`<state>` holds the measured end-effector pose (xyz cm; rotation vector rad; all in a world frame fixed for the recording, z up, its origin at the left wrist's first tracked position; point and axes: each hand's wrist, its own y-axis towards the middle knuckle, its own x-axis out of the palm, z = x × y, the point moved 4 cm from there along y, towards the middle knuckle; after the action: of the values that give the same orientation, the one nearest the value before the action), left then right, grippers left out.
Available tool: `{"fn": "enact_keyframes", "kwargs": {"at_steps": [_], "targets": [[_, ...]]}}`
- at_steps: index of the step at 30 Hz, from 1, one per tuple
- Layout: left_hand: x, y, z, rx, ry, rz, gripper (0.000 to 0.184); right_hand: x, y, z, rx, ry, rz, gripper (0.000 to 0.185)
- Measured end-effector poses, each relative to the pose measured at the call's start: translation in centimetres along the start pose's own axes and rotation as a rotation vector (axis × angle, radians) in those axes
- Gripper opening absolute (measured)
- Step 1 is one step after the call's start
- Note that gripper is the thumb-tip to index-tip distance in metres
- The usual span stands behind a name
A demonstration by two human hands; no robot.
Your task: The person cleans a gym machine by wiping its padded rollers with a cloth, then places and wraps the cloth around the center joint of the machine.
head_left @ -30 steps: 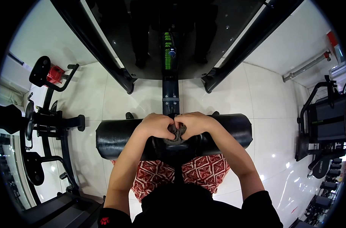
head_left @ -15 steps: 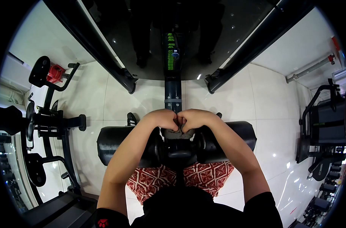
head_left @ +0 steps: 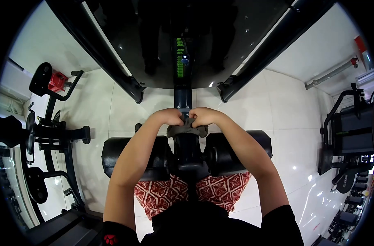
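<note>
A crumpled grey cloth [head_left: 187,130] lies draped over the dark metal beam [head_left: 182,97] of a gym machine. My left hand [head_left: 171,117] pinches its upper part from the left, fingers curled in. From the right my right hand [head_left: 205,116] grips the same cloth, its knuckles close to the left hand. Below the cloth the beam ends in a thick rounded front [head_left: 188,153]. A black padded roller [head_left: 131,158] flanks it on the left and another roller [head_left: 240,152] on the right, under my forearms.
The machine's dark glossy panel [head_left: 154,78] stands ahead, between slanted posts [head_left: 121,78]. Other gym equipment stands at the left [head_left: 64,131] and a black machine [head_left: 351,131] at the right. Pale floor tiles [head_left: 248,106] surround the beam. My red patterned shorts [head_left: 162,194] show below the rollers.
Both hands have moved forward along the beam, away from my body, taking the grey cloth with them. More of the beam's front end and more of the cloth now show.
</note>
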<state>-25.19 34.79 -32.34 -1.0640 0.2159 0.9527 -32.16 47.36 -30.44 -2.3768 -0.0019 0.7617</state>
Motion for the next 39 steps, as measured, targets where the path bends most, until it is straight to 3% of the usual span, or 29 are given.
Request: {"fn": "enact_keyframes", "kwargs": {"at_steps": [2, 6, 9, 12, 13, 16, 18, 20, 23, 27, 29, 30, 33, 34, 36, 37, 39], "targets": [[-0.2, -1.9, 2.0, 0.029, 0.013, 0.048, 0.034, 0.4, -1.1, -1.3, -0.054, -0.079, 0.081, 0.037], [0.5, -4.1, 4.5, -0.077, 0.196, 0.262, 0.029, 2.2, -3.3, -3.9, 0.063, -0.554, 0.346, 0.028], [1.5, -6.0, 6.7, -0.076, 0.323, 0.463, 0.029, 3.2, -4.5, -4.8, 0.087, -0.625, 0.367, 0.027], [2.8, -8.1, 8.1, -0.035, 0.33, 0.521, 0.028, 4.2, -6.7, -5.5, 0.075, -0.575, 0.354, 0.025], [3.3, -9.4, 8.9, -0.011, 0.383, 0.58, 0.018, 4.4, -8.0, -6.5, 0.047, -0.62, 0.384, 0.027], [5.4, -11.7, 9.8, 0.03, 0.416, 0.678, 0.024, 6.2, -10.4, -7.5, -0.024, -0.684, 0.474, 0.027], [6.8, -14.0, 11.0, 0.074, 0.459, 0.693, 0.022, 7.3, -12.6, -8.7, -0.242, -0.804, 0.699, 0.017], [8.5, -15.9, 11.9, 0.12, 0.351, 0.861, 0.021, 8.8, -14.5, -9.2, -0.283, -0.778, 0.762, 0.013], [11.3, -18.1, 12.9, 0.148, 0.08, 0.991, 0.023, 10.7, -16.9, -9.4, -0.327, -0.581, 0.957, 0.011], [16.5, -16.9, 11.3, 0.057, -0.163, 0.886, 0.027, 14.0, -18.0, -8.7, -0.233, -0.499, 0.949, 0.02], [19.0, -15.3, 8.9, 0.052, -0.819, 0.839, 0.034, 15.5, -18.2, -9.2, -0.218, -0.434, 0.987, 0.024], [21.1, -13.1, 7.2, 0.171, -1.174, 0.792, 0.039, 16.2, -18.2, -9.5, -0.203, -0.371, 1.03, 0.028], [20.9, -12.2, 6.7, 0.077, -1.76, 0.579, 0.043, 18.1, -17.2, -9.7, -0.219, -0.2, 0.995, 0.036], [21.3, -11.5, 5.8, 0.072, -1.762, 0.582, 0.043, 18.3, -17.2, -9.9, -0.197, -0.191, 1.018, 0.037], [23.0, -9.2, 4.0, 0.098, -2.203, 0.412, 0.039, 18.6, -16.9, -9.3, -0.179, -0.029, 1.037, 0.038], [20.5, -11.0, 6.0, 0.094, -2.236, 0.446, 0.029, 18.8, -16.8, -8.8, -0.154, 0.131, 1.057, 0.039], [21.7, -9.9, 4.8, 0.167, -2.235, 0.383, 0.027, 19.1, -16.4, -8.0, -0.149, 0.263, 1.096, 0.039]]}}
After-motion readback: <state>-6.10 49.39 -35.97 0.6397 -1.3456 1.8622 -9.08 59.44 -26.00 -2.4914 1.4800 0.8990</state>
